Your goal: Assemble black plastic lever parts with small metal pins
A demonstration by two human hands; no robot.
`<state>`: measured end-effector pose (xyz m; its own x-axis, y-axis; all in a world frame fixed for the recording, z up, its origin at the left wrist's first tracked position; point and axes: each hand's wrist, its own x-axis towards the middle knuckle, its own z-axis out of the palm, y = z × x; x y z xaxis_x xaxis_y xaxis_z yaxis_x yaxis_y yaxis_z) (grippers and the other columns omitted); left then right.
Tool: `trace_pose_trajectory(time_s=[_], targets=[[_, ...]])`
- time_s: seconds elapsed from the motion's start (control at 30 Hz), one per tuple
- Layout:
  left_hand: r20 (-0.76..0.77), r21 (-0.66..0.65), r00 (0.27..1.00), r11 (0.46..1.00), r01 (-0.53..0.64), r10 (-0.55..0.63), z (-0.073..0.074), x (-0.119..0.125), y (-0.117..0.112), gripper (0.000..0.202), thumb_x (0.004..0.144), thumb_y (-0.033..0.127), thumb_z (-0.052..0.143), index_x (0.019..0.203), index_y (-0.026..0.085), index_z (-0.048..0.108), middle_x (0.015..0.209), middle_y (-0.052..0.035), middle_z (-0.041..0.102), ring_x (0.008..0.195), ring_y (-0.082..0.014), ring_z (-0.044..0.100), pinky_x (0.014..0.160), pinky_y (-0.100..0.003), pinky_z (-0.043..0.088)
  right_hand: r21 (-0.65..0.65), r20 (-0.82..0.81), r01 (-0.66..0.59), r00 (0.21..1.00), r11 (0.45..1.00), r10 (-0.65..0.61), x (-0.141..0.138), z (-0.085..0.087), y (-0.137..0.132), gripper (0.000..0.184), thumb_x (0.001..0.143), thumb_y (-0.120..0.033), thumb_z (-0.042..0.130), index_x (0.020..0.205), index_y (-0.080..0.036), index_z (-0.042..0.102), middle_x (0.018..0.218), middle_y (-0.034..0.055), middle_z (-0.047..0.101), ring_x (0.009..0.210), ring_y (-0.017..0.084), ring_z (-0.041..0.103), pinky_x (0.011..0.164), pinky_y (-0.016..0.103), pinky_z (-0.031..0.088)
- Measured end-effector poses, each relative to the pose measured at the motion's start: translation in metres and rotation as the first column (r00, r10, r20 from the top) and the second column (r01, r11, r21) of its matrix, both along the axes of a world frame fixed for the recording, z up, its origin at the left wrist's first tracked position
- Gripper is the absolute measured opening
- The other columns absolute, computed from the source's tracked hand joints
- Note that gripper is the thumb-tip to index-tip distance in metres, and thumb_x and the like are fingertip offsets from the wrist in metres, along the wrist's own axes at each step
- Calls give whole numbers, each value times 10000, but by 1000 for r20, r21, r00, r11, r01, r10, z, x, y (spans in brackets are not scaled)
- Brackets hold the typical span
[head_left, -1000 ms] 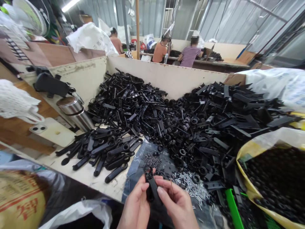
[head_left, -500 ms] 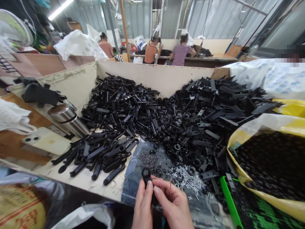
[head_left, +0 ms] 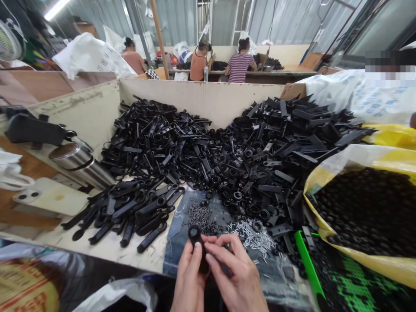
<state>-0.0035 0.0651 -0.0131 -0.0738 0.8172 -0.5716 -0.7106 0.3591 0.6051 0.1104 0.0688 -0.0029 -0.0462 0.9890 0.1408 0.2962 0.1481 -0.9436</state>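
Near the counter's edge, the left hand (head_left: 189,277) and right hand (head_left: 234,273) meet over a black plastic lever (head_left: 200,255) with a ring-shaped head (head_left: 195,234). The left hand's grip is closed around the lever's shank, with the ring standing up above the fingers. The right hand's grip is pressed together, its fingertips (head_left: 208,258) against the lever's side, though I cannot tell whether they pinch it or anything small.

The hands are above a patch of blue denim (head_left: 175,255) that lies on the counter (head_left: 107,247). On it sit a small pile of dark screws (head_left: 199,216) and, further right, a scatter of short silver pins (head_left: 250,238). Beyond them, a large heap of black plastic parts (head_left: 247,164) rises against a cream board (head_left: 201,97). Long black handles (head_left: 130,212) lie in a loose spread to the left of the denim.

To the right, a yellow-lined sack (head_left: 367,208) is full of small black rings, with a green strip (head_left: 307,268) just beside it. A steel flask (head_left: 81,162) and a phone (head_left: 48,197) are at the left. Far off, three co-workers (head_left: 238,67) sit at another bench.
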Motion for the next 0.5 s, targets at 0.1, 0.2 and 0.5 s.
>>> trace_pose_trajectory(time_s=[0.1, 0.2, 0.5], targets=[[10, 29, 998, 998, 58, -59, 13, -2, 5, 344, 780, 433, 798, 1008, 176, 781, 1168, -139, 760, 1165, -354, 661, 1044, -491, 497, -41, 77, 53, 996, 998, -50, 2, 2, 1, 174, 907, -291, 647, 1025, -261, 772, 909, 38, 688, 733, 163, 677, 649, 216, 552], [-4, 30, 997, 997, 74, -74, 17, -3, 5, 403, 781, 470, 791, 1070, 190, 790, 1267, -145, 725, 1291, -364, 571, 1118, -508, 426, -131, 63, 47, 997, 990, -39, -3, -1, 1, 149, 846, -310, 693, 967, -235, 737, 794, -5, 676, 558, 130, 567, 528, 210, 476], [-96, 0, 990, 995, 100, -99, 15, -4, -3, 457, 747, 486, 820, 1099, 199, 777, 1278, -167, 719, 1177, -367, 661, 955, -458, 567, -213, -39, -6, 999, 977, -3, -8, -1, -3, 292, 938, -407, 602, 765, -192, 698, 722, 17, 632, 625, 150, 562, 577, 231, 447]])
